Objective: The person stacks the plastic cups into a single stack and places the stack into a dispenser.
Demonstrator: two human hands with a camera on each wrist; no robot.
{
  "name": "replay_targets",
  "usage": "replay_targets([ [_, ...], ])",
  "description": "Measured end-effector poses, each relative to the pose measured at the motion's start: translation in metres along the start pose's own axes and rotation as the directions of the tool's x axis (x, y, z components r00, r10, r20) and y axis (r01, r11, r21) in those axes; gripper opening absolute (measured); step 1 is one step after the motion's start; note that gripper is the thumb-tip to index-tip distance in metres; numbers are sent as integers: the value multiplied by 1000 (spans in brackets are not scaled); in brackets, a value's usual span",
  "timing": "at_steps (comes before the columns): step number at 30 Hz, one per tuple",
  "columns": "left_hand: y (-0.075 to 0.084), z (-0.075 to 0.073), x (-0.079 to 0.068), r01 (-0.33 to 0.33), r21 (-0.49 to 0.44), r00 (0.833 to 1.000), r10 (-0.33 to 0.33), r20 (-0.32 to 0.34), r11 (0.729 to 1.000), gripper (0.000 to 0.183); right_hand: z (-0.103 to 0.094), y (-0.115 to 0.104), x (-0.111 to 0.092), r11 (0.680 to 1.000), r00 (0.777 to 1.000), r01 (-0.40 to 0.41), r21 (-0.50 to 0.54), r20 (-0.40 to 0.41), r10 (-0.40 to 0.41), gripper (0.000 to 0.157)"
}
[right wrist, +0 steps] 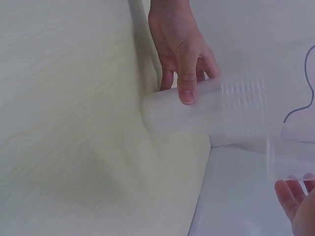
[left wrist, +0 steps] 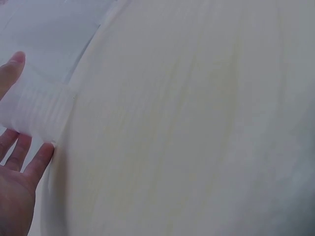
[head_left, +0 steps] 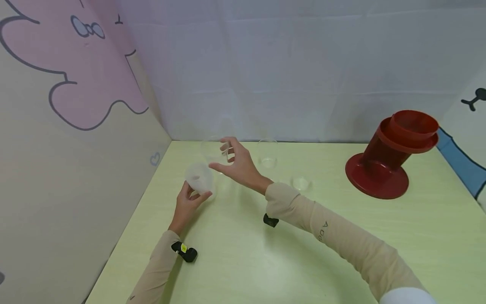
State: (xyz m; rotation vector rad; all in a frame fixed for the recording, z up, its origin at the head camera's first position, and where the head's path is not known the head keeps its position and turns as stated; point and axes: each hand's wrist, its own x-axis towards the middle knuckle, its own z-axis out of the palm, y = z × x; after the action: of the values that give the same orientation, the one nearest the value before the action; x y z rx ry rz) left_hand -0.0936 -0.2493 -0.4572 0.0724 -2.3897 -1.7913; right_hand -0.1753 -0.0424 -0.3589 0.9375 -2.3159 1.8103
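Note:
Near the table's back left, my left hand grips a stack of nested clear plastic cups by its side. The stack's closely spaced rims show as ribs in the right wrist view, where it lies nearly sideways. My right hand holds a single clear plastic cup between thumb and fingers, just above and beside the stack's rim end. In the right wrist view the edge of this cup comes close to the stack's rims.
Behind my right forearm stand another clear cup and, nearer, a further clear cup. A red cylinder on a round base stands at the right, with a wider rim on top. Printed cloth walls border the table.

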Motion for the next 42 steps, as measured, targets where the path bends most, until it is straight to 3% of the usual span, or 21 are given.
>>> replay_targets([
  [27,4,-2,0,22,15,1000,-22,12,1000,71,4,-13,11,999,995,37,23,97,-39,67],
  [42,4,-2,-1,36,19,999,-36,12,999,72,7,-17,16,998,991,29,64,128,-37,80],
])
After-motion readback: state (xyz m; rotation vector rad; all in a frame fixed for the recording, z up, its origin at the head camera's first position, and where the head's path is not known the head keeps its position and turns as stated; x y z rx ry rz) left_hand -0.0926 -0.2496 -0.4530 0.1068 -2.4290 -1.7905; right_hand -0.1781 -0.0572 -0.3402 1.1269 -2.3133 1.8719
